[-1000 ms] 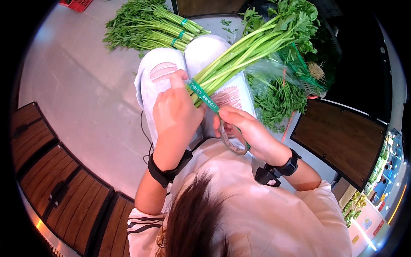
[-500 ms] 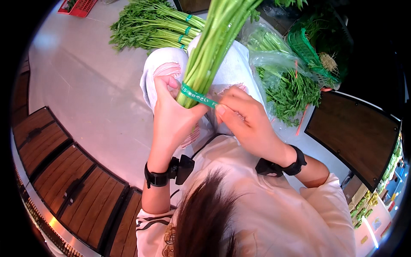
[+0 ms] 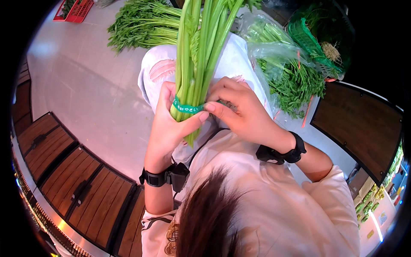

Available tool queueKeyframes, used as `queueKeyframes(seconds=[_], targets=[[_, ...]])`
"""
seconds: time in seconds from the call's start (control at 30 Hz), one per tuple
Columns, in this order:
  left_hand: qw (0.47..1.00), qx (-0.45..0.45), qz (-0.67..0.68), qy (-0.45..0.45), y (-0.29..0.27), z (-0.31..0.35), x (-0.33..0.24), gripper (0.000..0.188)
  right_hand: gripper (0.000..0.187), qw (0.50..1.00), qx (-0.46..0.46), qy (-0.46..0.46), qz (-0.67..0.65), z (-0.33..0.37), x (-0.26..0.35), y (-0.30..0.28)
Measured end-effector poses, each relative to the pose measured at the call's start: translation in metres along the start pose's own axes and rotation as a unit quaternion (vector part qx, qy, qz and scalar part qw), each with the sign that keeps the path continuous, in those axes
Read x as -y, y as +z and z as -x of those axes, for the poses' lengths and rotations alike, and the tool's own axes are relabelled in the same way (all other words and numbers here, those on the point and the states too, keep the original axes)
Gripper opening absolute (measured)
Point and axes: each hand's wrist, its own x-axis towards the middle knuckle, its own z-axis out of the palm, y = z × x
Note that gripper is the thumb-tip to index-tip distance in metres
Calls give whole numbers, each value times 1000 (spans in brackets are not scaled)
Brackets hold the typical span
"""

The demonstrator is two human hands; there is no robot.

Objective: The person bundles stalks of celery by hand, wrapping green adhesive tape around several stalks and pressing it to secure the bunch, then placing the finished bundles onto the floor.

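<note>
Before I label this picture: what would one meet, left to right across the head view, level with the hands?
Brown doors → grey floor → left hand → green-banded stalks → right hand → leafy greens → dark wood panel.

Green banding tape [image 3: 186, 108] across lower stalks of celery bunch [image 3: 196, 64]: white print, single line. Left part, Latin capitals, word cut off by curve; middle, Japanese characters, legible. Right end under fingertips of right hand [image 3: 246, 113], print there hidden. Far off to lower right of celery bunch: pale panel [image 3: 388, 206] bearing bluish notice [image 3: 382, 218] and yellow label [image 3: 370, 234], both too small to read.
</note>
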Motion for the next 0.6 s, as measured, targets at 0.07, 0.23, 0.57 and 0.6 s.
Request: queueKeyframes(seconds=[0.07,0.23,0.57,0.6], targets=[[999,15,-11,39,-2,1,2,50,19,996,-7,-41,74,-1,-6,-1],[986,88,135,-47,2,7,-2,57,24,998,40,6,-49,-8,-3,-7],[951,194,235,-44,-21,8,-15,84,46,906,275,70,-314,-33,-34,0],[977,150,149,-30,-27,9,-18,81,46,900,280,69,-328,-34,-38,7]])
